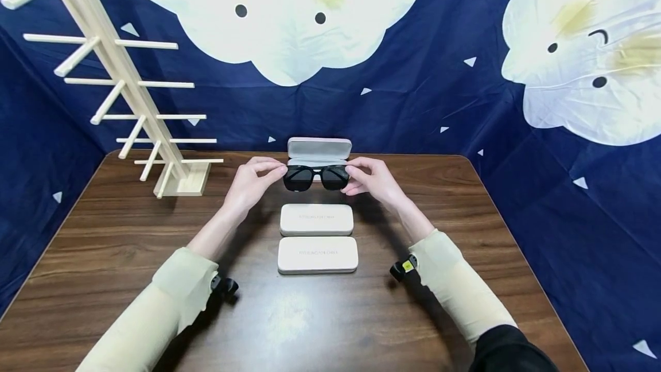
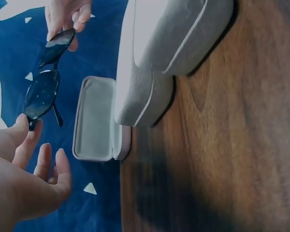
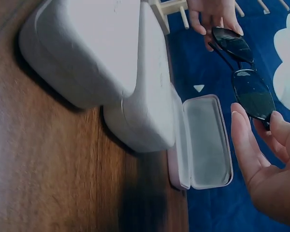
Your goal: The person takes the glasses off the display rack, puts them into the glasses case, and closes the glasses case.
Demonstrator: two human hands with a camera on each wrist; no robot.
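Note:
Black sunglasses with dark lenses are held up by both hands, lenses facing the head camera. My left hand pinches their left end between thumb and fingers. At the other end, my right hand pinches the frame by the hinge. In the left wrist view one temple arm of the sunglasses hangs behind a lens. Beyond them an open glasses case stands at the table's back edge, its lid raised; the right wrist view shows its pale lining. The sunglasses partly hide its base in the head view.
Two closed white glasses cases, a rear one and a front one, lie between the forearms. A wooden peg rack stands at the back left. Behind the wooden table hangs a dark blue cloth with clouds.

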